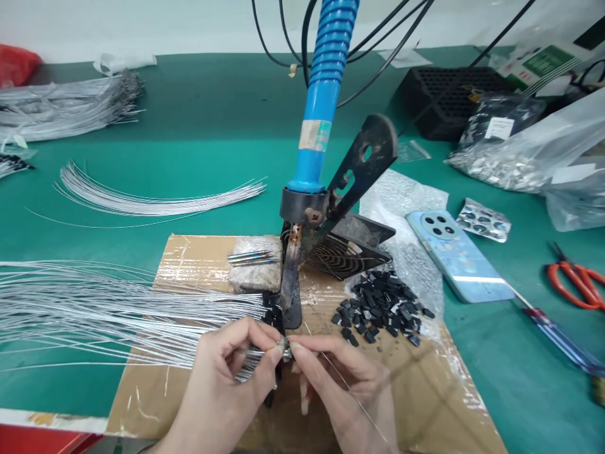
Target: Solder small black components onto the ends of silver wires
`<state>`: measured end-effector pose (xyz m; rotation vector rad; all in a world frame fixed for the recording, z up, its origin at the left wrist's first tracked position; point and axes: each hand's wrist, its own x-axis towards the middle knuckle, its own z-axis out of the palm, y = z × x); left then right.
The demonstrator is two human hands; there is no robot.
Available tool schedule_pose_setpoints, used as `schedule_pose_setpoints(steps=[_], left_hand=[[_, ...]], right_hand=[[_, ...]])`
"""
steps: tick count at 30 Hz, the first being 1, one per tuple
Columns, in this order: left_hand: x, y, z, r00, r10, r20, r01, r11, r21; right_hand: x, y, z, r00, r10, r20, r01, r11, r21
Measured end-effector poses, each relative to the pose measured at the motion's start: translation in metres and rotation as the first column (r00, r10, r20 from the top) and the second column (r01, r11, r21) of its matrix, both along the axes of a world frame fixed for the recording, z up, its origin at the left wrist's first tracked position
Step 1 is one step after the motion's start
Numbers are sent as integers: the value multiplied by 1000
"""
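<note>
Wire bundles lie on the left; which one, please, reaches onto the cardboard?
The wide front bundle, ending by the left hand; the others lie farther back, off the cardboard.

A plain green is being shown by the worktop [227, 151], and bright blue by the ribbed iron handle [317, 113]. Tan is being displayed by the cardboard [425, 391], black by the small pieces [385, 306], orange-red by the pliers [574, 282], pale blue by the phone [458, 255], and silvery white by the wires [155, 202].

Phone [459, 255] right of cardboard [401, 384]
</note>
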<state>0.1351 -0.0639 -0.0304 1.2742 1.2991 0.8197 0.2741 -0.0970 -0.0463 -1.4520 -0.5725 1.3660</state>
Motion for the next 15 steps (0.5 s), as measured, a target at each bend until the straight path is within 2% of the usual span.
schedule_pose_setpoints(steps=[10, 15], left_hand=[[2, 2, 2, 999, 29, 38, -28, 999, -17], [4, 4, 7, 1000, 7, 29, -6, 999, -34]], right_hand=[[0, 3, 1, 998, -15, -54, 14, 1000, -23], [0, 3, 0, 998, -26, -63, 24, 999, -24]])
